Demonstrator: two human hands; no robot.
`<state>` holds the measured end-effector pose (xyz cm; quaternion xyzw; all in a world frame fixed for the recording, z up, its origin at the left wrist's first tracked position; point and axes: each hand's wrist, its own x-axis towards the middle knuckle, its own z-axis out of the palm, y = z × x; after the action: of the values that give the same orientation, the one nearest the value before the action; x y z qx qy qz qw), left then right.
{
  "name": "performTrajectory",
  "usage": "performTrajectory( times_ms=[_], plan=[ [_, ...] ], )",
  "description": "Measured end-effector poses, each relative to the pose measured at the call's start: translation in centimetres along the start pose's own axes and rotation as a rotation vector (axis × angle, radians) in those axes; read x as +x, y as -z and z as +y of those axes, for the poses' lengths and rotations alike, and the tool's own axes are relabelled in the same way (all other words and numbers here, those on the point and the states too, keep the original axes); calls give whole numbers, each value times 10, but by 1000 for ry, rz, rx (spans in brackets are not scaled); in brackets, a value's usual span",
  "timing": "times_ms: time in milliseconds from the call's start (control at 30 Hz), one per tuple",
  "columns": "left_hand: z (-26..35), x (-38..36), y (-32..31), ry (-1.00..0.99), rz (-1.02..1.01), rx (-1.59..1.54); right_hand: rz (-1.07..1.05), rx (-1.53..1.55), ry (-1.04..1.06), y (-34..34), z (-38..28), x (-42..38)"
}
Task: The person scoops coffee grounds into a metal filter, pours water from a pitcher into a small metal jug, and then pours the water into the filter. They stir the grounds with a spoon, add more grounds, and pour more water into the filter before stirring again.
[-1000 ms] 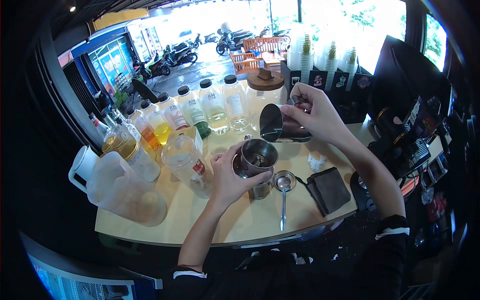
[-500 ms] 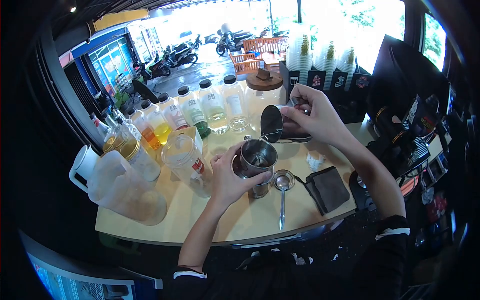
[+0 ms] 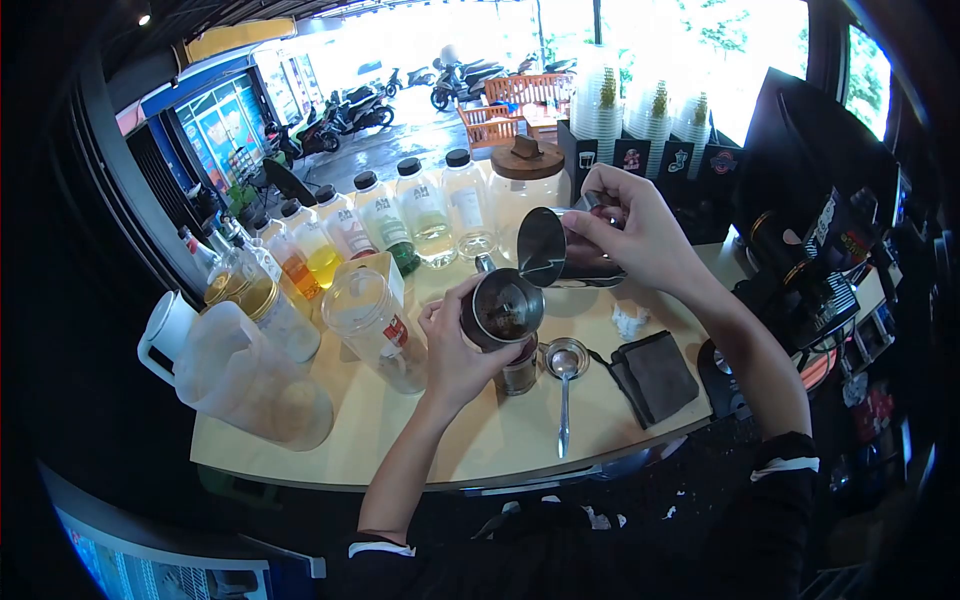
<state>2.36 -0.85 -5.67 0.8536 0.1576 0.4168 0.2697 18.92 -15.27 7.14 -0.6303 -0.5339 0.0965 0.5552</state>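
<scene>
Left hand (image 3: 462,356): fingers and thumb curved wide around the wall of a silver metal cup with a small loop handle (image 3: 503,308), gripping it.
Metal cup: within the left hand, below and to the left of the right hand; mouth tilted, some dark matter visible inside.
Right hand (image 3: 638,232): fingers curled tight about the handle of a shiny stainless-steel pitcher (image 3: 590,262).
Steel pitcher: on the left side of the right hand, tipped so its spout sits just above the metal cup's rim. Whether liquid is running: cannot tell.
Lower vessel: short silver metal cylinder (image 3: 516,380) standing directly under the held cup, just right of the left hand's thumb; contact between the two cannot be told.
Spoon: long-handled silver spoon (image 3: 564,412), right of the left hand, its head at a round metal dish; handle toward the person.
Cloth: folded dark-grey cloth (image 3: 655,378), beneath the right forearm's inner side; crumpled white tissue (image 3: 630,322) just beyond it.
Tub: clear plastic container with red label (image 3: 378,335), near and left of the left hand.
Jug: translucent white plastic jug (image 3: 255,380), farther left.
Desk: pale yellow desk (image 3: 480,440) under everything listed.
</scene>
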Motion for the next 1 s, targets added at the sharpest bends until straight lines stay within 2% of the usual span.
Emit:
performTrajectory(
  times_ms=[367,933,1000],
  plan=[
    [-6,-4,-13,-42,69,-25,-17,-100,105,-12,3,10],
    [-3,-2,1,-94,40,49,55,-3,-57,2,-10,1],
    [-3,-1,2,-125,46,66,51,-52,-4,4,-3,1]
  ],
)
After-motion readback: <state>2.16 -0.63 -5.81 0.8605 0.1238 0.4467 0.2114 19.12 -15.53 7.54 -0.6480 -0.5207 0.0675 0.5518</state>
